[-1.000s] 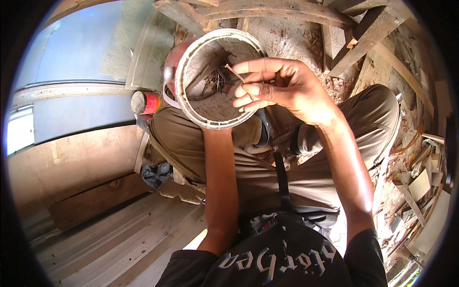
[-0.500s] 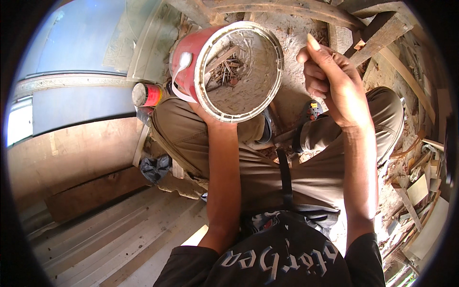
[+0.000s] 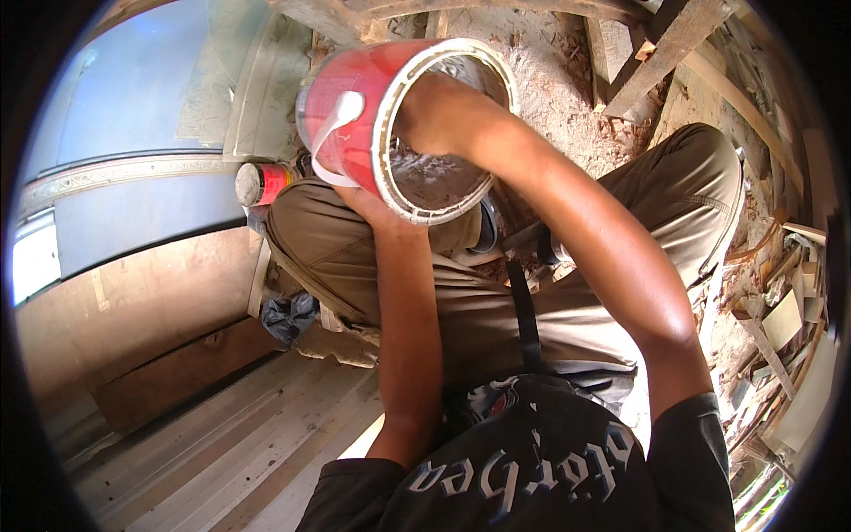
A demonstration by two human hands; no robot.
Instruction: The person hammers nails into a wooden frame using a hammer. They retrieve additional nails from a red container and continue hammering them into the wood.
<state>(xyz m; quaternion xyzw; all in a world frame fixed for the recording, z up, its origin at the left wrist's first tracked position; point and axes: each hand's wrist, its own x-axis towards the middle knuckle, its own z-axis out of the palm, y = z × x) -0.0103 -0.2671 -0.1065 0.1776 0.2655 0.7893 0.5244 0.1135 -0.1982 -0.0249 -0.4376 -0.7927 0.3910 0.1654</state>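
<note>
A red plastic bucket (image 3: 350,75) with a pale, crusted rim lies tipped over my lap, its mouth facing me. Its white handle (image 3: 335,131) hangs against the near side. My left hand (image 3: 383,211) supports the bucket from below, mostly hidden by it. Reaching through the mouth, my right hand (image 3: 434,111) is inside the bucket. Its fingers are out of sight, so what they touch cannot be seen. Dried grey residue coats the inner wall, and the hand covers most of the contents.
A small red-and-black can (image 3: 262,183) stands left of my knee, near a dark plastic bag (image 3: 288,315). Wooden beams (image 3: 669,58) cross at the far right. Scrap wood (image 3: 784,324) is piled on the right. Ridged boards (image 3: 222,434) lie at lower left.
My right hand has moved left from beside the bucket and gone into its mouth. It now covers the nail-like pieces seen inside before. The bucket has shifted slightly left.
</note>
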